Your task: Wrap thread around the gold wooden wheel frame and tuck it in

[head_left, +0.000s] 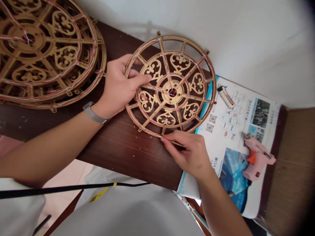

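Observation:
A round gold openwork frame (176, 92), with red and white wires running along its rings and spokes, is tilted up above the dark table. My left hand (123, 83) grips its left side, the thumb lying across the front and the fingers behind. At the bottom rim, my right hand (187, 149) pinches a thin stick-like item between thumb and forefinger; its tip touches the rim. Most of that item is hidden by the fingers.
Stacked similar gold frames (52, 39) lie at the upper left of the dark table (137, 157). On a printed sheet (214, 114) at right are a lighter (226, 97) and a pink glue gun (257, 154). A brown box (292, 164) stands far right, near the white wall.

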Demonstrator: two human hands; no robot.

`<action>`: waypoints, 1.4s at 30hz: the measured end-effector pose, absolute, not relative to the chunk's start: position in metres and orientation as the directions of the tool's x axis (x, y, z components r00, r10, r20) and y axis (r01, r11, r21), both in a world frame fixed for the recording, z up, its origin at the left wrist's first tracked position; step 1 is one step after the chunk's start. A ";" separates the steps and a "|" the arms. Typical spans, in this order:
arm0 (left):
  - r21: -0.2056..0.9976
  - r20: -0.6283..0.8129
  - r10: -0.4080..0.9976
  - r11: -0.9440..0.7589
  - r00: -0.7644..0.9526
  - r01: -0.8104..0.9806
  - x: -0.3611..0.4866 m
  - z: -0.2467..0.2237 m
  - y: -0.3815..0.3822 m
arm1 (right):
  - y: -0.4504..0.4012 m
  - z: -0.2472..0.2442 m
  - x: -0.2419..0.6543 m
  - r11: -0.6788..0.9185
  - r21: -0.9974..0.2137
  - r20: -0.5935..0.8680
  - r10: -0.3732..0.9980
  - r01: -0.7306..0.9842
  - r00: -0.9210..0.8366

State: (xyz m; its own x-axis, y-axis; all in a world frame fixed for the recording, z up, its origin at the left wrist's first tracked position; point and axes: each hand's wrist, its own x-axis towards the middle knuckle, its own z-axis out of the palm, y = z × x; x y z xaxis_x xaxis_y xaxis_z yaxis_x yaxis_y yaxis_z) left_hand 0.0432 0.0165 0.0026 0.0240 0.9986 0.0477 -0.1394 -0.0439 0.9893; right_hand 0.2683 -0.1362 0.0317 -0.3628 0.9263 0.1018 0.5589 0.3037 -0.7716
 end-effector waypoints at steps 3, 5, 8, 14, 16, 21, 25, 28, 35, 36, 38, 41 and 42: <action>0.989 0.044 0.999 -0.039 0.028 -0.140 0.044 0.003 0.016 | -0.135 0.031 0.268 0.280 -0.793 0.084 0.930 0.541 -0.357; 0.989 0.044 0.999 -0.040 0.021 -0.143 0.044 0.003 0.016 | -0.134 0.030 0.268 0.273 -0.798 0.079 0.931 0.538 -0.355; 0.987 0.043 0.999 -0.043 -0.001 -0.153 0.044 0.002 0.016 | -0.134 0.028 0.267 0.277 -0.793 0.079 0.930 0.543 -0.358; 0.985 0.039 0.999 -0.041 -0.013 -0.168 0.045 0.002 0.017 | -0.134 0.026 0.265 0.305 -0.788 0.106 0.923 0.536 -0.369; 0.982 0.038 0.999 -0.042 -0.025 -0.183 0.045 0.001 0.018 | -0.134 0.025 0.264 0.310 -0.786 0.112 0.922 0.535 -0.370; 0.989 0.031 1.000 -0.032 -0.007 -0.148 0.045 0.001 0.019 | -0.133 0.027 0.265 0.326 -0.785 0.131 0.919 0.527 -0.373; 0.989 0.037 0.999 -0.035 0.016 -0.141 0.043 0.001 0.020 | -0.133 0.030 0.268 0.305 -0.784 0.126 0.931 0.541 -0.343; 0.990 0.042 0.999 -0.037 0.033 -0.135 0.042 0.001 0.020 | -0.134 0.030 0.269 0.314 -0.778 0.127 0.927 0.545 -0.353; 0.991 0.067 0.997 -0.062 0.037 -0.120 0.042 -0.002 0.021 | -0.134 0.032 0.272 0.301 -0.796 0.112 0.926 0.525 -0.361; 0.991 0.064 0.997 -0.059 0.038 -0.117 0.042 -0.002 0.021 | -0.133 0.032 0.273 0.296 -0.802 0.106 0.925 0.518 -0.364; 0.992 0.057 0.998 -0.052 0.039 -0.113 0.042 -0.002 0.021 | -0.133 0.034 0.274 0.287 -0.811 0.098 0.926 0.510 -0.365; 0.993 0.060 0.998 -0.055 0.037 -0.105 0.041 -0.002 0.021 | -0.133 0.034 0.275 0.290 -0.810 0.097 0.924 0.509 -0.371; 0.993 0.061 0.998 -0.057 0.033 -0.105 0.041 -0.002 0.021 | -0.133 0.034 0.275 0.292 -0.810 0.095 0.922 0.509 -0.376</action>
